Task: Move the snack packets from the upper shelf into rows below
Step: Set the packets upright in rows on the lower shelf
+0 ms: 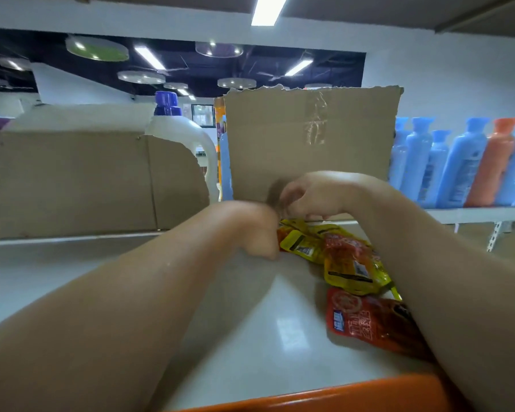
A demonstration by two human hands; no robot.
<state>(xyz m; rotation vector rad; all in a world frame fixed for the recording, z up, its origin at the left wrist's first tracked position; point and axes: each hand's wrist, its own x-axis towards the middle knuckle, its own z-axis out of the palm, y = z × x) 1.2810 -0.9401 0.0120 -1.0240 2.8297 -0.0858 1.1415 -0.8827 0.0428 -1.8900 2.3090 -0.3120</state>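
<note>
Several yellow and red snack packets (344, 257) lie in a loose pile on the white upper shelf (280, 322), right of centre. One red packet (369, 319) lies nearest me, partly under my right forearm. My right hand (312, 197) arches over the far end of the pile, fingers curled down, fingertips on a yellow packet (295, 223). My left hand (259, 233) is bent at the wrist and curled against the pile's left edge. Its fingers are hidden, so I cannot see whether it holds a packet.
A torn cardboard panel (309, 138) stands right behind the hands. A low cardboard box (72, 182) and a white jug with a purple cap (182, 129) stand at the left. Blue and orange bottles (458, 162) line a shelf at the right. An orange edge (339, 394) runs along the front.
</note>
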